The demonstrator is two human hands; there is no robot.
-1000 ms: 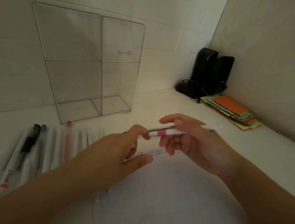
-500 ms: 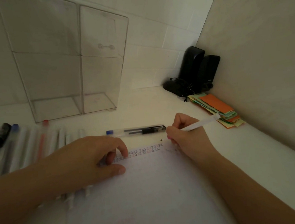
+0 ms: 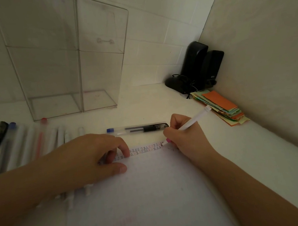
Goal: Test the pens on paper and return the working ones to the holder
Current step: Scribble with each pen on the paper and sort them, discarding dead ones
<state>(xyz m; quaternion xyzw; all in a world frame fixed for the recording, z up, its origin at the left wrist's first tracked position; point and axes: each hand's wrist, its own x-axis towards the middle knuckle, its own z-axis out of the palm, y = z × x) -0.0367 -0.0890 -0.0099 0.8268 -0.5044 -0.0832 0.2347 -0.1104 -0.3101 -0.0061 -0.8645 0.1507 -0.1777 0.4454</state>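
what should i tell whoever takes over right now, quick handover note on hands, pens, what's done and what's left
Right hand grips a white pen, tip at the end of the row of test marks along the top edge of the paper.
Left hand lies on the paper, fingers by the marks, holding nothing.
A clear pen with a blue end lies just beyond the paper.
A row of pens lies on the desk at left.
The clear holder stands at the back with no pens in it.
Done: many test marks.
Left: judge this pen, test the rest, return working ones.
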